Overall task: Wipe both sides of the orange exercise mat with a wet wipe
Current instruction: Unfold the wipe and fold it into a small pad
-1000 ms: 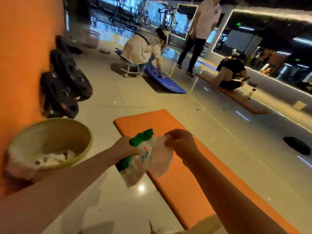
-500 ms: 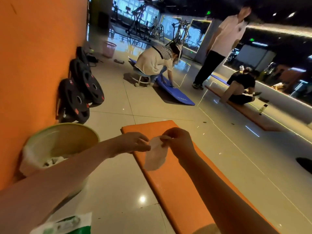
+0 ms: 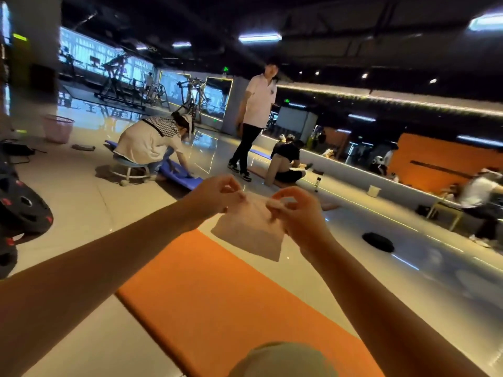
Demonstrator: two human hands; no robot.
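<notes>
Both hands are raised above the far end of the orange exercise mat [image 3: 217, 295], which lies flat on the tiled floor [image 3: 89, 213], the left hand [image 3: 215, 194] and the right hand [image 3: 296, 210] each pinching a top corner of the hanging wet wipe [image 3: 250, 229].

Two hands, left hand [image 3: 215, 194] and right hand [image 3: 296, 213]; one wet wipe [image 3: 250, 232]; one orange exercise mat [image 3: 217, 295]; one blue mat [image 3: 182, 178]; one pink wastebasket [image 3: 57, 128]; one white bucket [image 3: 373, 191]; one wheeled stool [image 3: 130, 170]; one black floor disc [image 3: 377, 242]; four other people [image 3: 258, 104]; weight plates [image 3: 24, 210], at least two.
</notes>
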